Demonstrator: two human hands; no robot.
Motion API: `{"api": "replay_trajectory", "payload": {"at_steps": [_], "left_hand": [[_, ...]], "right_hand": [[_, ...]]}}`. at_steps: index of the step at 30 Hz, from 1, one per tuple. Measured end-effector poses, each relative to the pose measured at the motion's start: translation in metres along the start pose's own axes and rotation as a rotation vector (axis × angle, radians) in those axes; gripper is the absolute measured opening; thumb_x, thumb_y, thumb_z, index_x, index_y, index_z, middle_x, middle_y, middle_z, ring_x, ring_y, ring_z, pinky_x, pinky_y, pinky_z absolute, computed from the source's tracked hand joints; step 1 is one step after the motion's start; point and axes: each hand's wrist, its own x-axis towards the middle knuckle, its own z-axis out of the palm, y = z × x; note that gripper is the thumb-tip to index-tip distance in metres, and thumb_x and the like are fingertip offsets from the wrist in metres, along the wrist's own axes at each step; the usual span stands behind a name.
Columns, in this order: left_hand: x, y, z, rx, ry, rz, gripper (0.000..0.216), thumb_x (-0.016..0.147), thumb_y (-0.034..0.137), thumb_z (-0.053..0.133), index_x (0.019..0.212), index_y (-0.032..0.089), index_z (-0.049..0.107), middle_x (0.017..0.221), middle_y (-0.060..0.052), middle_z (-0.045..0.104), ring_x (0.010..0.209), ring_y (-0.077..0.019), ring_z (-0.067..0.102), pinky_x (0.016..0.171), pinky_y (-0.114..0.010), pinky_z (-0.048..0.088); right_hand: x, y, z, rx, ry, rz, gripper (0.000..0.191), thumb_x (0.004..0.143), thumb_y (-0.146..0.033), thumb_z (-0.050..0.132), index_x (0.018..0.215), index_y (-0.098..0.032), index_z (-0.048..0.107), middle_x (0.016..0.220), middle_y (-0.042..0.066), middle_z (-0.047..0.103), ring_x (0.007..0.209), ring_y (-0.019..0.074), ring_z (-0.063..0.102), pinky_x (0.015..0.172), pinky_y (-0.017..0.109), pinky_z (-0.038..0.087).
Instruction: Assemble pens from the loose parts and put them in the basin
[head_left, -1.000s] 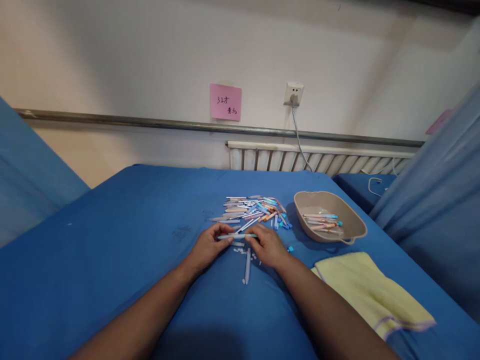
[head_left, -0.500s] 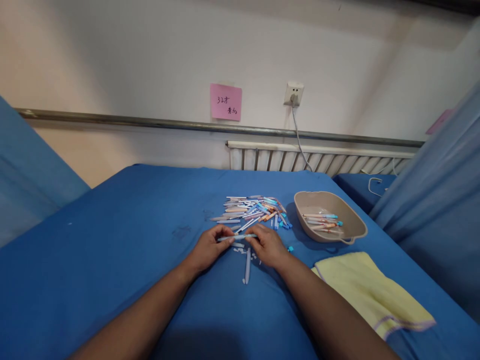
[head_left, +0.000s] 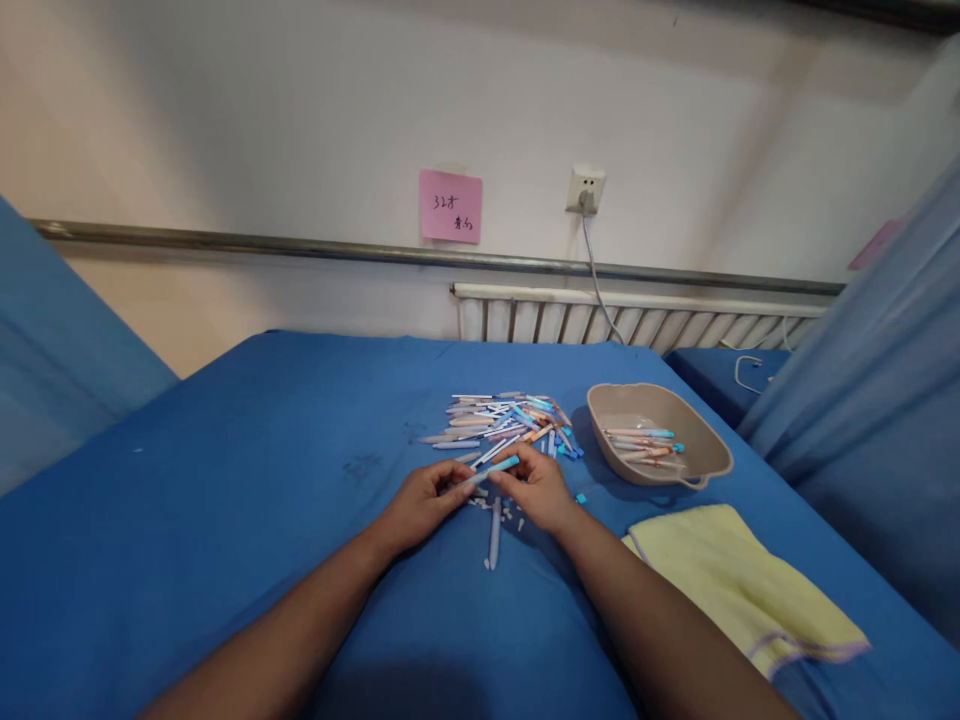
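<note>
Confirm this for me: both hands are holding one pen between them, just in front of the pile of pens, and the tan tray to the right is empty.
One detail is off. The tan tray is not empty: the head view shows several pens lying in it. The rest stands: the left hand and right hand hold one pen between them, just in front of the pile of pens.

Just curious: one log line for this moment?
both hands hold pen | pen pile behind | tray right

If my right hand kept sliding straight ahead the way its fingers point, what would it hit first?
Probably the pile of pens just beyond the right hand, which holds a pen; depth is hard to judge.
</note>
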Motion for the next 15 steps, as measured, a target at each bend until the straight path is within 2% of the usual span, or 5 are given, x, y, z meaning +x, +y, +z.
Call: {"api": "replay_trajectory", "payload": {"at_steps": [3, 10, 12, 15], "left_hand": [[0.0003, -0.0024, 0.0008, -0.042, -0.007, -0.019, 0.026, 0.076, 0.037, 0.060, 0.086, 0.013, 0.061, 0.075, 0.001, 0.059, 0.068, -0.0123, 0.052, 0.063, -0.022, 0.041], [-0.0005, 0.0007, 0.0031, 0.010, 0.036, -0.018, 0.023, 0.072, 0.034, 0.064, 0.078, 0.014, 0.058, 0.068, 0.003, 0.054, 0.063, -0.0108, 0.048, 0.060, -0.021, 0.039], [-0.0010, 0.0027, 0.0036, 0.017, 0.036, -0.001, 0.023, 0.072, 0.034, 0.064, 0.081, 0.014, 0.059, 0.071, 0.002, 0.056, 0.066, -0.0118, 0.049, 0.063, -0.022, 0.040], [-0.0019, 0.0045, 0.0039, -0.025, -0.028, 0.008, 0.025, 0.076, 0.035, 0.060, 0.090, 0.014, 0.061, 0.076, 0.000, 0.060, 0.070, -0.0129, 0.052, 0.066, -0.024, 0.042]], "right_hand": [[0.0010, 0.0000, 0.0000, 0.051, -0.003, 0.017, 0.018, 0.072, -0.032, 0.063, 0.082, -0.018, 0.058, 0.054, -0.006, 0.051, 0.047, 0.0089, 0.047, 0.046, 0.019, 0.036], [-0.0014, 0.0002, 0.0008, -0.087, 0.020, -0.032, 0.016, 0.072, -0.033, 0.063, 0.076, -0.018, 0.057, 0.053, -0.006, 0.051, 0.045, 0.0075, 0.043, 0.044, 0.018, 0.032], [-0.0029, -0.0011, 0.0024, -0.111, 0.012, -0.040, 0.017, 0.073, -0.033, 0.063, 0.076, -0.018, 0.056, 0.053, -0.006, 0.051, 0.045, 0.0077, 0.044, 0.044, 0.018, 0.032], [-0.0053, -0.0045, 0.0035, -0.151, -0.038, -0.047, 0.017, 0.075, -0.035, 0.061, 0.079, -0.019, 0.057, 0.054, -0.006, 0.052, 0.046, 0.0083, 0.046, 0.044, 0.018, 0.031]]}}
